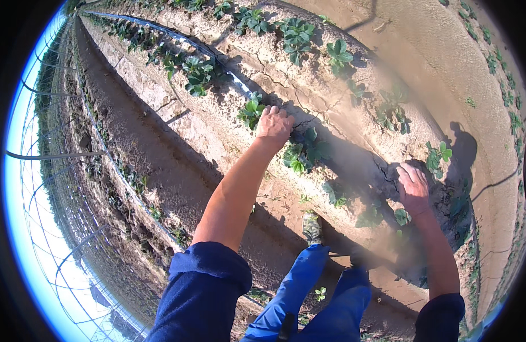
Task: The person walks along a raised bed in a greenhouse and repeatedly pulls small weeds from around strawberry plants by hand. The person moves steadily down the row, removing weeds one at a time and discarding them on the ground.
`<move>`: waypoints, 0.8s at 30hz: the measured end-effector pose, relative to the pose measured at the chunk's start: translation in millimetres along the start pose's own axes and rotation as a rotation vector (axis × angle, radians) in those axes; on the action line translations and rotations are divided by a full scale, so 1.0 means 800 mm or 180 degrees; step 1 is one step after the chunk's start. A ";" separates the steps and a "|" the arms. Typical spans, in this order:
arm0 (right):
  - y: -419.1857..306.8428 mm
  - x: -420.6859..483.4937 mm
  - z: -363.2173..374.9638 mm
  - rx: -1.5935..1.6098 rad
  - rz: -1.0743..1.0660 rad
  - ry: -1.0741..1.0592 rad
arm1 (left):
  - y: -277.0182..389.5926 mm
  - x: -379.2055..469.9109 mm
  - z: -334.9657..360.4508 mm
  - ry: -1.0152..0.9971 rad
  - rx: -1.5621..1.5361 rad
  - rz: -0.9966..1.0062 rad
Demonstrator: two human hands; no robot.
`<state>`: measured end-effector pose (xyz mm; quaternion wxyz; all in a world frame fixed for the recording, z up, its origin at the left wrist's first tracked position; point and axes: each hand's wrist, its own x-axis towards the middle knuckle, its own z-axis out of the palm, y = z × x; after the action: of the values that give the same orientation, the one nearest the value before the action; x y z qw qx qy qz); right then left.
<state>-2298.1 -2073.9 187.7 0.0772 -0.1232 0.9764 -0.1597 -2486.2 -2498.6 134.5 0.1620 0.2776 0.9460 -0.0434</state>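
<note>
My left hand (275,125) reaches to the raised soil bed with its fingers curled downward, beside a small leafy green plant (251,112). The fingertips are partly hidden, so whether they grip anything does not show. A drip tape (237,81) runs along the bed and ends from view near this hand. Just below and right of the hand grows a larger leafy plant (303,151). My right hand (412,186) is lower on the right, over cracked soil, fingers extended together and tips bent down. Another leafy plant (437,158) stands right of it.
More plants (295,36) grow in rows along the bed. Bare soil furrows (421,51) lie on both sides. My shoe (312,226) stands in the near furrow. Metal hoops (53,157) arch at the left. A hazy smear blurs part of the right side.
</note>
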 end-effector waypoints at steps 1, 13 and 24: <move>-0.034 0.066 0.015 -0.0004 -0.0185 0.0012 | 0.000 -0.002 0.001 -0.0005 -0.0029 -0.0037; -0.253 0.443 0.138 -0.0424 -0.0590 -0.0026 | 0.005 -0.001 0.008 -0.0020 -0.0435 -0.0176; -0.245 0.447 0.149 -0.0250 -0.0525 -0.0308 | -0.117 -0.004 -0.093 0.0594 -0.2182 0.0689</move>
<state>-2575.2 -2383.7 101.3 0.1059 -0.2137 0.9636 -0.1210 -2554.9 -2566.1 204.7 0.1621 0.3084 0.8814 0.3188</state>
